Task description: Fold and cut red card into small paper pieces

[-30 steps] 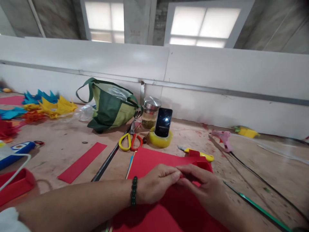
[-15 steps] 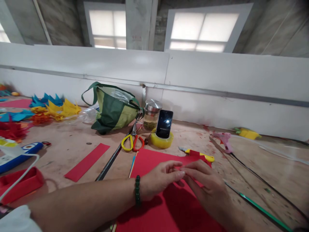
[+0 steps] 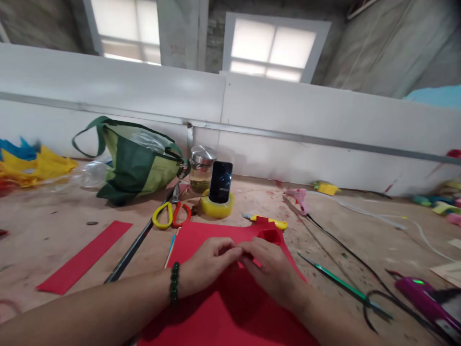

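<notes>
Your left hand (image 3: 209, 265) and right hand (image 3: 272, 269) meet, fingertips together, above the red craft sheet (image 3: 226, 312), its long axis seemingly six-to-twelve; anything pinched, I can't tell. A red loop (image 3: 271, 236) sits at one o'clock, nearer your right. Worktop (image 3: 259, 199) beneath; white partition (image 3: 273, 108) at twelve.

The red sheet (image 3: 194, 319) looks smooth and matt, the jar lid (image 3: 203, 154) shiny metal, the bag (image 3: 131, 168) cloth.

The camera on the head looks ahead and a bit down, close over the table (image 3: 252, 197), to the wall (image 3: 288, 111) and windows (image 3: 252, 41).
</notes>
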Available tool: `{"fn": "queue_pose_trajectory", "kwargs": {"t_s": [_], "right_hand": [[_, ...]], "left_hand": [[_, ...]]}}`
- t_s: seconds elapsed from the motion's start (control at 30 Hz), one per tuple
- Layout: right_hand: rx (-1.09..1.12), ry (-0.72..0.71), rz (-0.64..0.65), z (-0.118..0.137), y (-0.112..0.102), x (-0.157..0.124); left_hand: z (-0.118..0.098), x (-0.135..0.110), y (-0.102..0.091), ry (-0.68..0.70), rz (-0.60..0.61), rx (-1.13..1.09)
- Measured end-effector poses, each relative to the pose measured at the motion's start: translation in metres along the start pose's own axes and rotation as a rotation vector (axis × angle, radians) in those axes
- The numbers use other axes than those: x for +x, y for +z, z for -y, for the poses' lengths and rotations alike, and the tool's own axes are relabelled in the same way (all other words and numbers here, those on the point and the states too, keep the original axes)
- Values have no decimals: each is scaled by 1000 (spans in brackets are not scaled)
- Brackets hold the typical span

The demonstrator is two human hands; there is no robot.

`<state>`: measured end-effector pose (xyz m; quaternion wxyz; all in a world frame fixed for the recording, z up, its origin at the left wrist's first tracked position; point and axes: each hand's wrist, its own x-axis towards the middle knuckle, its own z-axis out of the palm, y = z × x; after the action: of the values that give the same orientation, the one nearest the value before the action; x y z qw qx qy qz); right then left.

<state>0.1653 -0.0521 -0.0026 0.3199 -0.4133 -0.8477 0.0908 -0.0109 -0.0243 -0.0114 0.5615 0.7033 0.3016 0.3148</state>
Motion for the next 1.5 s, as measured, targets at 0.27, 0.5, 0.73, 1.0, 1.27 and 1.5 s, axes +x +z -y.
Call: {"fn": "queue_pose_trajectory", "kwargs": {"t_s": [0.27, 0.5, 0.73, 1.0, 1.27, 1.5], "right_hand": [[301, 206, 180, 0, -1, -1], [254, 96, 197, 1, -6, -4], [88, 89, 193, 1, -13, -1], [-90, -11, 403, 16, 1, -5], [-95, -18, 493, 27, 7, -3], [-103, 8, 465, 24, 6, -2]], "left_hand": [[0, -6, -3, 46, 38, 283], [-4, -5, 1, -4, 101, 67], [-35, -8, -19, -37, 52, 349], [-41, -47, -91, -275, 91, 747], [3, -76, -137, -440, -98, 491], [-5, -66, -135, -543, -20, 577]]}}
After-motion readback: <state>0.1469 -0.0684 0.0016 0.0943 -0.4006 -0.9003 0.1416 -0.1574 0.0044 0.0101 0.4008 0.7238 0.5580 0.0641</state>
